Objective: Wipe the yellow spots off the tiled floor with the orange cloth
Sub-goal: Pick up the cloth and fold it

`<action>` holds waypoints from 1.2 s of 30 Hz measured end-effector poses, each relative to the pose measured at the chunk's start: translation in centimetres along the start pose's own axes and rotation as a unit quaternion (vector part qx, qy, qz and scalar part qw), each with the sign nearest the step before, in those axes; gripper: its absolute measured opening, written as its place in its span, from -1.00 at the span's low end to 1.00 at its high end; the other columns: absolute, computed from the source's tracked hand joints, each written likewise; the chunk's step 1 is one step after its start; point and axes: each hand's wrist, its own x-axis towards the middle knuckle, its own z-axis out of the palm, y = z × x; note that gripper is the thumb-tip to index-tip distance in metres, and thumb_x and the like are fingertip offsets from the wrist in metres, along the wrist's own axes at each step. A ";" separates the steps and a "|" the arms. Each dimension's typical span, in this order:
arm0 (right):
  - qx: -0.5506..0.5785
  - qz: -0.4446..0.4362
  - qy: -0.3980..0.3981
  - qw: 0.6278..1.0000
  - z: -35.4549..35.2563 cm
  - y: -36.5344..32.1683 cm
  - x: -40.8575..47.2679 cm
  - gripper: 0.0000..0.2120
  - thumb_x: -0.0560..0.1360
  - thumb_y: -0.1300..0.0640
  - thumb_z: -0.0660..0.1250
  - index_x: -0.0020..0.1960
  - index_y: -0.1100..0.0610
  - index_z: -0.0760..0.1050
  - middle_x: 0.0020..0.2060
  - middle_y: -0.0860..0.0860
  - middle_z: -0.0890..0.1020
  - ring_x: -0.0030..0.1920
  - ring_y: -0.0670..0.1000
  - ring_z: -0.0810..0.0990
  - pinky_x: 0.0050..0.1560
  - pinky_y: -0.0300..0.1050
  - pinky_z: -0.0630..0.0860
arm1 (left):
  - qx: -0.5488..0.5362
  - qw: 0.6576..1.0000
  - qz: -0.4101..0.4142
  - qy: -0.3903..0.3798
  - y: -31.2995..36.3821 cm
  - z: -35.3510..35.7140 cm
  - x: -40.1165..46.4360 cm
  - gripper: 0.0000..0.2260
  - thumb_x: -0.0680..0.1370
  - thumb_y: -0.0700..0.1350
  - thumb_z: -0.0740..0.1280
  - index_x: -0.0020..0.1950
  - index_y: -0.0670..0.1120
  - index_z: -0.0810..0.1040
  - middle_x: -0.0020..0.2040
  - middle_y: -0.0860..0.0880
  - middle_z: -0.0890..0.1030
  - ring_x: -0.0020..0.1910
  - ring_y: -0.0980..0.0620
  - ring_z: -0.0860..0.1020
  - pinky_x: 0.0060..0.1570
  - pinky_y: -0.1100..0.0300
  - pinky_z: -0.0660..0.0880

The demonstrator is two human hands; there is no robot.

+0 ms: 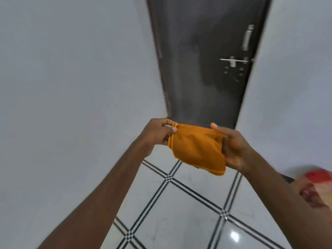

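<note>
Orange cloth [196, 148] held folded in the air between both hands, left hand [158, 134] pinching its left edge, right hand [235, 150] cupping the right side. Below, white tiled floor [179, 212] with dark crossing lines. Behind, a dark door [203, 60] with metal handle [248, 37] between pale walls [71, 78]; blurred red object [316, 187] at lower right.

- Left arm: bare forearm, stretched forward and up from lower left.
- Left hand [158, 133]: raised at mid-frame, thumb and fingers pinched closed on the cloth [197, 150] at its left corner.
- Right arm: bare forearm, reaching in from lower right.
- Right hand [233, 150]: palm turned left, fingers closed around the cloth's right edge, thumb extended upward.
</note>
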 end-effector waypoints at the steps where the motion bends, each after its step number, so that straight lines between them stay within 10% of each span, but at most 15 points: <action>1: 0.017 -0.005 0.020 1.000 -2.5 -0.4 -0.7 -0.59 0.56 -0.13 0.31 0.22 0.14 0.66 0.21 0.25 0.67 0.15 0.28 0.68 0.20 0.30 0.59 | -0.005 1.000 0.008 -0.021 0.5 2.3 1.3 -0.85 0.60 -0.14 0.36 0.15 -0.09 0.63 0.01 -0.13 0.69 -0.01 -0.11 0.68 -0.02 -0.02 0.67; 9: 0.199 -0.088 0.108 0.970 -19.6 -0.8 -7.7 -0.04 0.17 -0.05 0.73 0.46 0.22 0.46 0.38 0.28 0.55 0.33 0.37 0.56 0.26 0.37 0.55 | -0.067 0.975 0.081 -0.196 6.1 21.0 9.0 -0.82 0.62 -0.09 0.34 0.19 -0.04 0.62 0.01 -0.07 0.70 -0.02 -0.05 0.69 -0.15 0.12 0.64; 17: -0.072 -0.149 0.399 0.902 -28.7 -7.2 -15.5 -0.46 0.45 -0.09 0.41 0.42 -0.15 0.43 0.30 -0.02 0.64 0.24 0.10 0.65 0.24 0.19 0.60 | -0.024 0.931 0.106 -0.348 13.1 37.0 14.3 -0.85 0.60 -0.06 0.37 0.15 0.03 0.65 -0.05 0.00 0.71 -0.01 -0.02 0.67 -0.05 0.07 0.67; 22: -0.066 -0.164 0.404 0.897 -34.0 -11.8 -21.2 -0.14 0.04 -0.42 0.61 0.26 -0.21 0.44 0.06 -0.15 0.73 0.04 0.00 0.74 -0.19 -0.09 0.70 | -0.064 0.896 0.160 -0.409 19.1 45.5 16.0 -0.82 0.59 -0.09 0.38 0.19 -0.02 0.64 -0.04 -0.08 0.70 -0.04 0.00 0.68 -0.12 0.14 0.65; 28: 0.030 -0.151 0.432 0.889 -46.4 -14.0 -24.1 -0.60 0.48 -0.12 0.34 0.30 -0.10 0.45 0.11 -0.05 0.73 0.07 0.11 0.74 -0.02 0.12 0.70 | -0.043 0.907 0.156 -0.389 22.3 58.0 17.0 -0.81 0.59 -0.12 0.38 0.20 -0.04 0.63 -0.04 -0.03 0.70 -0.03 0.04 0.68 -0.14 0.17 0.65; 33: 0.034 -0.082 0.358 0.930 -57.7 -15.9 -24.8 -0.08 0.07 -0.24 0.70 0.34 -0.05 0.46 0.20 0.03 0.70 0.14 0.18 0.71 0.05 0.18 0.69 | -0.018 0.926 0.043 -0.373 20.7 68.1 18.6 -0.75 0.63 -0.03 0.33 0.28 -0.04 0.59 0.12 -0.05 0.67 0.11 -0.08 0.65 0.12 -0.05 0.62; 36: 0.017 -0.050 0.336 0.940 -63.8 -16.1 -23.9 -0.20 0.32 -0.09 0.63 0.46 0.02 0.38 0.28 0.09 0.64 0.23 0.23 0.65 0.14 0.23 0.65 | -0.040 0.938 -0.045 -0.342 18.7 73.3 19.9 -0.75 0.63 -0.02 0.31 0.27 -0.06 0.59 0.15 -0.07 0.68 0.14 -0.11 0.65 0.19 -0.09 0.59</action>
